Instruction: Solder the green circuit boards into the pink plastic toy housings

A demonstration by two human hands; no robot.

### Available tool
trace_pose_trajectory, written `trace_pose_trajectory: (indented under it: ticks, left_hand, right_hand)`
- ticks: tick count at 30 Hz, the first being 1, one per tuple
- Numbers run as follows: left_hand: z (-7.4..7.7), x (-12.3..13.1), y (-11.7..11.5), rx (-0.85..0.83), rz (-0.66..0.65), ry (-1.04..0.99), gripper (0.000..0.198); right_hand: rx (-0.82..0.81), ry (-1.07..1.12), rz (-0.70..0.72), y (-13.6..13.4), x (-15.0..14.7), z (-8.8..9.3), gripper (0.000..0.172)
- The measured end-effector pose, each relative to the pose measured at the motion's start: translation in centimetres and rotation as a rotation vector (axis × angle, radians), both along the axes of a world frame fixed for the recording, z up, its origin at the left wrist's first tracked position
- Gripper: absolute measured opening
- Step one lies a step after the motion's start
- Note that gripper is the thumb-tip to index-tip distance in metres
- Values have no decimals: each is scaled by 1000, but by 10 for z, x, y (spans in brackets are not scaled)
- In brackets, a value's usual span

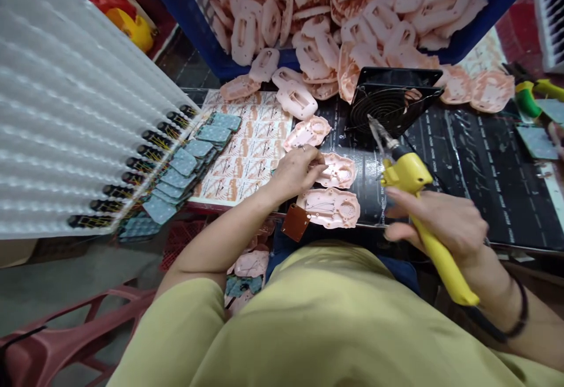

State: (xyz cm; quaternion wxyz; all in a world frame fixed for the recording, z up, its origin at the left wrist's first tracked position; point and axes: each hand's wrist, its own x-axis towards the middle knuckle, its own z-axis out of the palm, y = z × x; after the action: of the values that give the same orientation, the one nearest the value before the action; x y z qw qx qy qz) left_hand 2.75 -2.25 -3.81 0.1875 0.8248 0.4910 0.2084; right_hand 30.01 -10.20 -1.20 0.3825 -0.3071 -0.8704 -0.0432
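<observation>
My right hand is wrapped round the yellow handle of a soldering gun, whose metal tip points up and to the left. Over the middle pink plastic shell, my left hand has its fingers drawn together in a pinch. Whatever sits between those fingertips is hidden. Closer to my body lies another pink shell with thin wires inside, and a brown circuit board at its left end overhangs the table edge. A third open shell rests just beyond my left hand.
A blue crate heaped with pink shells stands at the back. The black fan is in front of it. On the left, a white ridged tray adjoins stacked green circuit boards wired to black parts. Pliers lie far right.
</observation>
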Motion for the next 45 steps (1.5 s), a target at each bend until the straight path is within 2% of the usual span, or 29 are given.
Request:
trace_pose_trajectory:
  ticks: [3,6,10,16,18,20,22,25,28,31,35,42,45]
  left_hand:
    - [-4,0,0,-5,-16,-12,4]
    - [-7,-1,0,4,-25,-27,1]
    - [-8,-1,0,15,-29,-37,2]
    - [-7,-1,1,25,-36,-38,4]
    - [-7,-1,1,19,-23,-53,4]
    - [-7,0,1,18,9,-70,6]
    - [-7,2,1,22,36,-64,7]
    - [-6,4,0,34,45,-14,6]
    - [-6,6,-1,47,38,12,6]
    - [-7,6,-1,55,33,17,6]
    - [-8,6,0,50,31,17,6]
    - [-7,7,0,70,24,33,7]
    - [-7,6,0,58,25,24,7]
  right_hand:
    - [82,19,-152,-11,18,-1,67]
    - [32,52,-236,-19,24,-10,63]
    - [-71,156,-149,-24,16,-24,66]
    - [-107,276,-16,-19,5,-35,41]
    - [-112,293,11,-17,4,-35,37]
    - [-126,312,-14,-17,3,-34,35]
    - [-153,294,-108,-16,2,-33,35]
    - [-183,234,-222,-14,2,-33,45]
    - [-160,223,-202,-12,4,-37,49]
    - [-184,274,-177,-10,4,-41,42]
    - [-222,365,-61,-5,3,-43,32]
    - [-156,233,71,5,12,-33,26]
    - [-172,268,-1,0,20,-30,22]
